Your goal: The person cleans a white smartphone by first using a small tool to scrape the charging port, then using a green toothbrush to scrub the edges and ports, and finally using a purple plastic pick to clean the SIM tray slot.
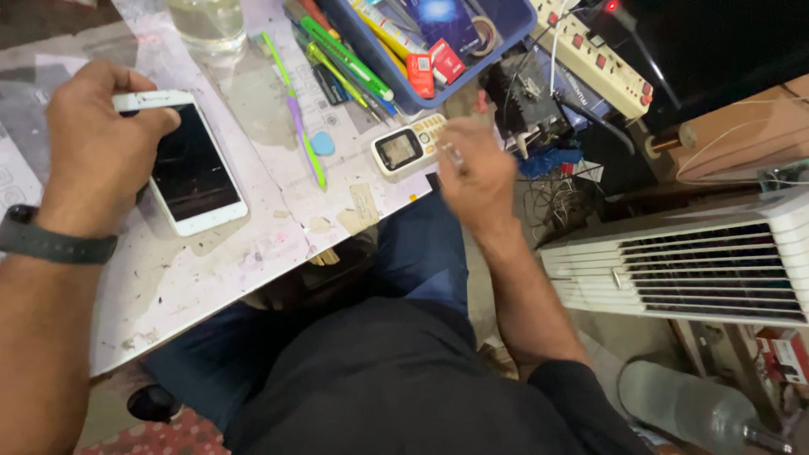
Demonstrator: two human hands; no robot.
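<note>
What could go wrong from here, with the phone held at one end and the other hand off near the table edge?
1. The left hand grips the white smartphone only at its top end; pressing there could tilt or slide it across the table.
2. The right hand is blurred beside the small keypad phone, which lies near the table edge; a knock might send it off.
3. The glass stands close behind the smartphone; a spill is possible.

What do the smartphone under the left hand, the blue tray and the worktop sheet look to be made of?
Smartphone: glossy black glass front with faint reflections, in a white frame, probably plastic; the left hand grips its top end. Blue tray: moulded plastic, judging by its smooth, even-coloured rim. Worktop sheet: looks like a thin white laminate or plastic sheet, matte, stained and scuffed; the exact material is unclear.
</note>
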